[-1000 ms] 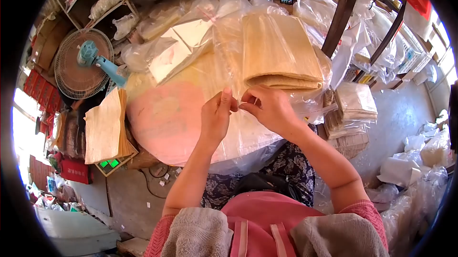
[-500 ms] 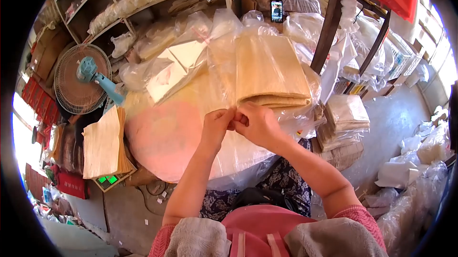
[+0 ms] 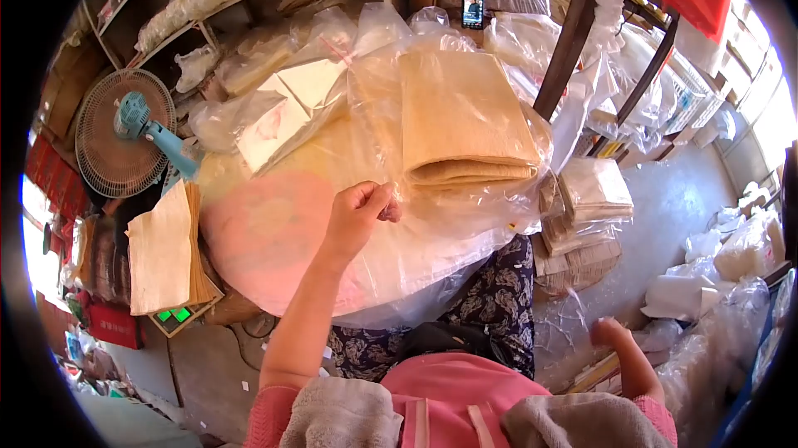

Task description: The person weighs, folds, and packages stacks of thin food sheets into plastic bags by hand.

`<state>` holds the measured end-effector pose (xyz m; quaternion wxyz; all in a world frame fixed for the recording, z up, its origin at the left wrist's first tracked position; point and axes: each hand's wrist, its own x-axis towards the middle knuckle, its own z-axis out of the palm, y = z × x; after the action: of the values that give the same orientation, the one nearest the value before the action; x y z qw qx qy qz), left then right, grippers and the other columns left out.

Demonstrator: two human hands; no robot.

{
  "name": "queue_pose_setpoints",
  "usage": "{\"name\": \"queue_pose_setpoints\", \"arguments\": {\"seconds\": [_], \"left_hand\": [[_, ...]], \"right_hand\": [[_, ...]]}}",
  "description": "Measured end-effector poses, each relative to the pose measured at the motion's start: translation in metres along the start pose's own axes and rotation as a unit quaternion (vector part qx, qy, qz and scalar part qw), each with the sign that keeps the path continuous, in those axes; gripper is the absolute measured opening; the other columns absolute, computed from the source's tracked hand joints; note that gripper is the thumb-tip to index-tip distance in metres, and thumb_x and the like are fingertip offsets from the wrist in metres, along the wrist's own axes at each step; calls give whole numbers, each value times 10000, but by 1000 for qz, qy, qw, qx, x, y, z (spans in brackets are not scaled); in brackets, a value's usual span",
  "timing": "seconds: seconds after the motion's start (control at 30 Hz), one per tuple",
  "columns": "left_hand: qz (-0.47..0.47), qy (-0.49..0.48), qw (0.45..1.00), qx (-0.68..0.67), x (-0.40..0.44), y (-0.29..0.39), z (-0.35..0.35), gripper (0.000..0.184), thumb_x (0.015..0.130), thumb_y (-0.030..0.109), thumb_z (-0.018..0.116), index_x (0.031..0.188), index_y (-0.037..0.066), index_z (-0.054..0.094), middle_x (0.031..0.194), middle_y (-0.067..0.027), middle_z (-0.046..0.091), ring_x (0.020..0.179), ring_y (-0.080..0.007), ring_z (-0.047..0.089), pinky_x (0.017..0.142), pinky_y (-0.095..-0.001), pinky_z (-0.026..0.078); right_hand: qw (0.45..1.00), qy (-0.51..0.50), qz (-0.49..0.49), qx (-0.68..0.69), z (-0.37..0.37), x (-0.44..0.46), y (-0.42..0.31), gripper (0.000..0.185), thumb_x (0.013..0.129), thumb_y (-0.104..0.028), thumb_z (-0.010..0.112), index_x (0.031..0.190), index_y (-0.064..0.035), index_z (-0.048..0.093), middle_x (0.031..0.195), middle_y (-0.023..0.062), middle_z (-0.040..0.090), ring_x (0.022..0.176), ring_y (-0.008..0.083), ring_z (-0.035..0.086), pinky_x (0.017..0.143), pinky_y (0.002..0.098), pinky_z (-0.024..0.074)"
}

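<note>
Above the plastic-covered round table [image 3: 274, 257], my left hand [image 3: 364, 209] is closed, its fingertips pinched on something I cannot make out. Just right of it lies a folded stack of tan sheets [image 3: 465, 111] in a clear plastic bag. Low on the right, beside my leg, is my right hand [image 3: 611, 332], small and smeared by motion, with a wispy clear plastic strip [image 3: 572, 311] near it. White folded sheets [image 3: 283, 111] in clear plastic lie at the table's back left.
A fan [image 3: 125, 132] stands left, above tan sheets [image 3: 162, 253] on a scale with green digits. A phone [image 3: 472, 9] stands at the back. Bagged stacks [image 3: 594, 190] sit right of the table, near a dark post [image 3: 567, 45]. Plastic-wrapped goods [image 3: 723, 340] lie at far right.
My hands were together over the table. My right hand has since moved away, down to the right; my left stays over the table, closed. The view has shifted slightly.
</note>
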<state>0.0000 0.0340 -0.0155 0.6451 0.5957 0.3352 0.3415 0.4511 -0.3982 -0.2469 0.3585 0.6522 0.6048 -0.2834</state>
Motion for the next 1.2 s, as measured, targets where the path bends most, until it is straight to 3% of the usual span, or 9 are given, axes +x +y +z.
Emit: {"name": "queue_pose_setpoints", "arguments": {"seconds": [0.1, 0.13, 0.2, 0.27, 0.3, 0.43, 0.63, 0.9, 1.2], "left_hand": [[45, 42, 991, 116, 1, 2, -11, 196, 876, 153, 572, 1017, 18, 552, 938, -114, 613, 842, -180, 596, 777, -308, 483], [65, 75, 980, 174, 1, 3, -11, 279, 860, 132, 588, 1115, 31, 538, 1040, -132, 606, 933, -206, 600, 831, -327, 478], [272, 66, 897, 342, 7, 5, -4, 510, 798, 108, 639, 1263, 122, 430, 1246, -140, 464, 1132, -250, 479, 941, -379, 407], [392, 27, 790, 470, 14, 10, -5, 695, 744, 93, 675, 1351, 205, 355, 1388, -136, 321, 1273, -280, 346, 1018, -421, 335], [410, -11, 749, 520, 18, 12, -6, 749, 722, 90, 687, 1365, 241, 335, 1426, -129, 249, 1313, -288, 274, 1041, -437, 299], [470, -85, 647, 594, 19, 26, 4, 699, 720, 72, 677, 1315, 286, 380, 1429, -115, 280, 1327, -296, 272, 1042, -483, 291], [483, -106, 764, 415, 31, 14, -3, 209, 730, 4, 640, 914, 63, 561, 1095, -99, 597, 989, -281, 585, 825, -372, 501], [252, -10, 962, 108, 43, -1, 8, 57, 849, -1, 558, 799, -20, 577, 835, -68, 589, 713, -143, 576, 657, -257, 494], [50, 58, 997, -2, 49, -2, 16, 221, 879, 190, 556, 728, 29, 549, 712, -21, 546, 670, -97, 534, 647, -265, 478]], "right_hand": [[881, -269, 239, 308, -83, -66, 10, 421, 678, -328, 713, 971, -30, 658, 934, 146, 662, 842, 248, 642, 756, 381, 512], [975, -58, 144, 158, -119, -83, 10, 408, 712, -326, 686, 1016, -56, 649, 975, 151, 651, 876, 272, 627, 787, 372, 501], [968, 180, 163, 58, -205, -86, 3, 324, 770, -299, 646, 1012, -84, 657, 971, 132, 650, 861, 296, 621, 786, 375, 493], [815, 502, 21, 287, -335, -125, -58, 228, 777, -116, 652, 987, -28, 642, 936, 115, 659, 860, 240, 633, 783, 331, 484], [742, 590, -64, 312, -378, -132, -83, 236, 773, -59, 638, 1006, -23, 631, 951, 106, 654, 904, 214, 621, 818, 320, 464], [714, 636, -280, 80, -490, -143, -153, 629, 736, -245, 709, 1274, -44, 451, 1291, 134, 472, 1182, 285, 459, 978, 377, 375], [859, 453, -236, -45, -453, -64, -163, 914, 655, -418, 737, 1358, -32, 298, 1400, 176, 318, 1267, 331, 351, 1050, 397, 291], [762, 546, -288, 196, -441, -41, -147, 345, 750, -209, 697, 1033, -35, 604, 1130, 98, 590, 975, 264, 590, 818, 333, 476], [719, 626, -180, 241, -454, -35, -160, 173, 816, -225, 588, 770, -59, 607, 783, 78, 608, 684, 300, 591, 594, 390, 460]]}}
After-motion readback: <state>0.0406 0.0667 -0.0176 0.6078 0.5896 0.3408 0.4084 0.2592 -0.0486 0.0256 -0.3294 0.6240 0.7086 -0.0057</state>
